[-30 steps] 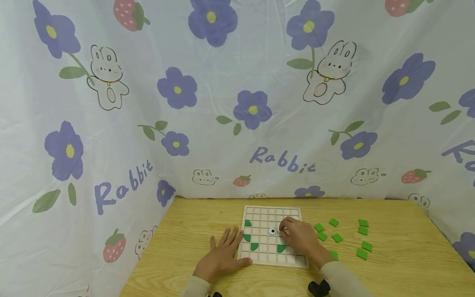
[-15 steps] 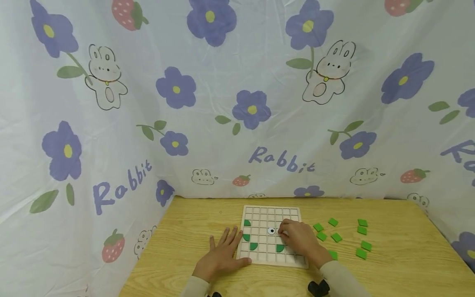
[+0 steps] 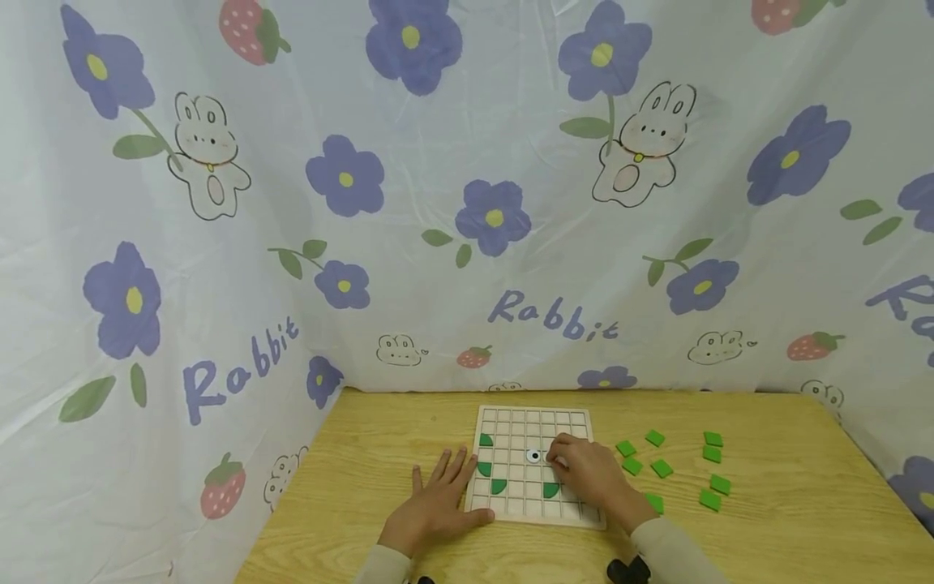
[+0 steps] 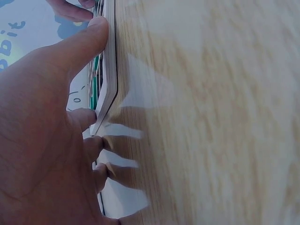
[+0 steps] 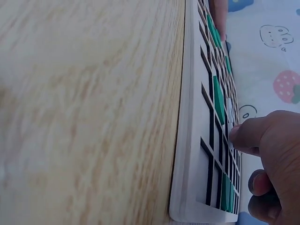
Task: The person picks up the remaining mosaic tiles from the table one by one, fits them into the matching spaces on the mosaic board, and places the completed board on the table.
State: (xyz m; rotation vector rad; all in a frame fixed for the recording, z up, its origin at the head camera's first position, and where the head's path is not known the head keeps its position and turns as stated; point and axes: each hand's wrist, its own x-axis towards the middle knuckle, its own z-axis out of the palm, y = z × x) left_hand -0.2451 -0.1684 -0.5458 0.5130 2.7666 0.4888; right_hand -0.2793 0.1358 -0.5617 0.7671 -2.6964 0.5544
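1. Spreading wide, the left hand's (image 3: 436, 504) fingers are touching the grid board's (image 3: 536, 523) lower-left edge.
2. The right hand (image 3: 589, 469) is curling, its fingertips drawn together over the board just right of an eye disc (image 3: 533, 456); whether it is pinching anything, I cannot tell.
3. The near-square board is lying flat at lower centre, showing no clear long axis; its grid lines are running toward the curtain (image 3: 409, 243).
4. Tabletop (image 3: 387, 430) is stretching leftward; green tiles (image 3: 661, 468) are lying to the right.
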